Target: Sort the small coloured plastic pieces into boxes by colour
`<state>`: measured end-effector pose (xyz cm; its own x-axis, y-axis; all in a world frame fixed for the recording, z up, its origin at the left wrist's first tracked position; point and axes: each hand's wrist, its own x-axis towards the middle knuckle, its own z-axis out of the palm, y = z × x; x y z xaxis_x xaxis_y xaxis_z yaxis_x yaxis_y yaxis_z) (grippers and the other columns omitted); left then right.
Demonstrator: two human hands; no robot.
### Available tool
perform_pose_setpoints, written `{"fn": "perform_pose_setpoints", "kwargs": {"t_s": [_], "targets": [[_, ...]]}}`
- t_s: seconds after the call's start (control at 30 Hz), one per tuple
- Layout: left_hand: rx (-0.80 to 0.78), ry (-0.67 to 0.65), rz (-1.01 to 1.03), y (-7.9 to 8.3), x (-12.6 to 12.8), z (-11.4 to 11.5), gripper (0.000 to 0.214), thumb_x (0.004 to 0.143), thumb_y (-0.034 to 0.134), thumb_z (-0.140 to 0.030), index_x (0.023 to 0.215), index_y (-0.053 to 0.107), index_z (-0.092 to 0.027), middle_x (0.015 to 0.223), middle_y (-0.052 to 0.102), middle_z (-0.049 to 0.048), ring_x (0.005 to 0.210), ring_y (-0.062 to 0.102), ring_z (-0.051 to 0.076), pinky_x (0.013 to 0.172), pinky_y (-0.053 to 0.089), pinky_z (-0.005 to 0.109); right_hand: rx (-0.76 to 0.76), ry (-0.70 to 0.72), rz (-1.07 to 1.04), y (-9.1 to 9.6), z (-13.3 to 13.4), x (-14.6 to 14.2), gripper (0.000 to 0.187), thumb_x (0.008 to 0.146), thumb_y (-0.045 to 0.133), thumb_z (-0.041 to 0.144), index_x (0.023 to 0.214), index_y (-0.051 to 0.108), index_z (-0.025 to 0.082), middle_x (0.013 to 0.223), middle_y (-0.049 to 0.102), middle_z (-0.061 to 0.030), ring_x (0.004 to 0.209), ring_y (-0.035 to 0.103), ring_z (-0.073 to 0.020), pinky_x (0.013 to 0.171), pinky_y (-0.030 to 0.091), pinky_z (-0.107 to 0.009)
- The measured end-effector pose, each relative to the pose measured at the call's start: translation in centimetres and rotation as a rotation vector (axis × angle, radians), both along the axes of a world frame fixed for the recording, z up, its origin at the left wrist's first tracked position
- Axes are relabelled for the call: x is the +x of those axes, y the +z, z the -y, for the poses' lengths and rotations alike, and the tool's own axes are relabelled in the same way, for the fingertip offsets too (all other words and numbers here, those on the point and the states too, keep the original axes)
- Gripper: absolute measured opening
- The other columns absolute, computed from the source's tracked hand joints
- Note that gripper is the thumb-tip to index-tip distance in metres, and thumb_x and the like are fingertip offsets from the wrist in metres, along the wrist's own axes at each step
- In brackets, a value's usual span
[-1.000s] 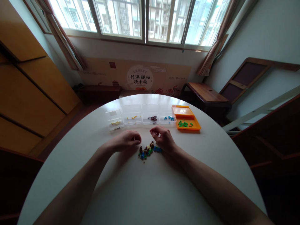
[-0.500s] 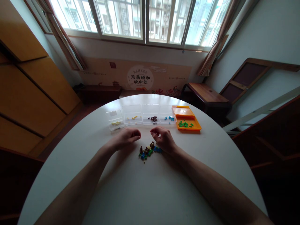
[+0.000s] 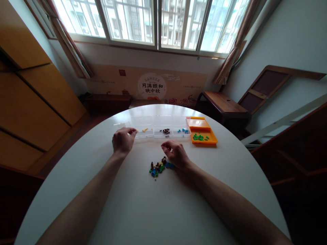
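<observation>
My left hand (image 3: 123,140) reaches over the leftmost clear box (image 3: 120,126), its fingers pinched together at the box's right edge; what they hold is too small to make out. My right hand (image 3: 174,152) rests on the white round table (image 3: 163,204) with fingers curled, just right of a small pile of mixed coloured pieces (image 3: 158,166). Beyond lie three more clear boxes: one with yellow pieces (image 3: 143,130), one with dark brown pieces (image 3: 165,130), one with blue pieces (image 3: 183,130). An orange tray (image 3: 206,140) holds green pieces.
A dark wooden bench (image 3: 224,105) stands beyond the table at the right. A low dark cabinet (image 3: 107,102) sits under the window. Wooden panels line the left wall. A stair rail runs along the right side.
My left hand has moved from beside the pile up and left to the leftmost clear box. My right hand has stayed by the pile. The camera has tilted slightly.
</observation>
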<state>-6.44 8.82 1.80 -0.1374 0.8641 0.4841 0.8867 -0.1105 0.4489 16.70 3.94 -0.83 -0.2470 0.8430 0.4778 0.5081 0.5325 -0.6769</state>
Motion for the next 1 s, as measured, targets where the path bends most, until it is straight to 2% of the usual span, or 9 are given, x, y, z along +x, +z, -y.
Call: {"fn": "perform_pose_setpoints", "kwargs": {"t_s": [0.13,0.27,0.47,0.6,0.8,1.0], "targets": [[0.065,-0.015,-0.061,-0.6,-0.3,-0.6,0.03,0.087,0.048,-0.032,0.093,0.074,-0.018,0.091,0.071,0.0079,0.085,0.061,0.023,0.081,0.046,0.034,-0.01,-0.002,0.004,0.0,0.0,0.0,0.012,0.085,0.054,0.019,0.083,0.066,0.02,0.077,0.066,-0.0016,0.071,0.059,-0.014,0.065,0.044,-0.023],[0.089,0.011,-0.075,-0.4,-1.9,0.0,0.033,0.088,0.045,-0.034,0.095,0.073,-0.017,0.093,0.07,0.0084,0.085,0.061,0.023,0.081,0.047,0.033,-0.008,0.004,-0.002,-0.1,0.0,0.0,0.012,0.085,0.054,0.019,0.084,0.066,0.019,0.077,0.066,-0.0015,0.07,0.059,-0.0137,0.064,0.044,-0.023],[-0.056,0.088,-0.24,-0.3,-5.2,2.7,0.024,0.08,0.055,-0.034,0.092,0.073,-0.022,0.097,0.069,0.006,0.09,0.061,0.025,0.073,0.048,0.033,-0.016,-0.004,0.003,-0.1,0.0,-0.1,0.012,0.085,0.054,0.021,0.083,0.066,0.02,0.075,0.065,-0.0014,0.07,0.059,-0.0141,0.064,0.044,-0.023],[-0.082,0.093,-0.296,-0.8,-6.3,3.5,0.02,0.081,0.056,-0.035,0.084,0.073,-0.024,0.096,0.067,0.0049,0.091,0.061,0.025,0.07,0.047,0.032,-0.014,-0.001,-0.004,-0.1,0.0,0.0,0.012,0.085,0.054,0.02,0.083,0.066,0.02,0.075,0.065,-0.0015,0.07,0.059,-0.0138,0.063,0.044,-0.022],[0.02,0.024,-0.396,-1.0,-6.8,4.7,0.024,0.088,0.052,-0.035,0.083,0.071,-0.023,0.085,0.064,0.0056,0.086,0.059,0.024,0.068,0.044,0.031,-0.016,-0.004,-0.012,-0.3,-0.1,-0.1,0.012,0.085,0.055,0.02,0.083,0.066,0.02,0.076,0.065,-0.0017,0.069,0.058,-0.014,0.065,0.045,-0.023],[0.107,-0.03,-0.531,-0.1,-5.7,7.1,0.03,0.093,0.046,-0.035,0.083,0.071,-0.022,0.078,0.063,0.0067,0.082,0.058,0.025,0.072,0.041,0.035,0.004,-0.014,-0.001,-0.5,-0.1,-0.2,0.012,0.085,0.055,0.021,0.081,0.066,0.02,0.075,0.065,-0.0015,0.069,0.058,-0.0142,0.066,0.044,-0.024]]}}
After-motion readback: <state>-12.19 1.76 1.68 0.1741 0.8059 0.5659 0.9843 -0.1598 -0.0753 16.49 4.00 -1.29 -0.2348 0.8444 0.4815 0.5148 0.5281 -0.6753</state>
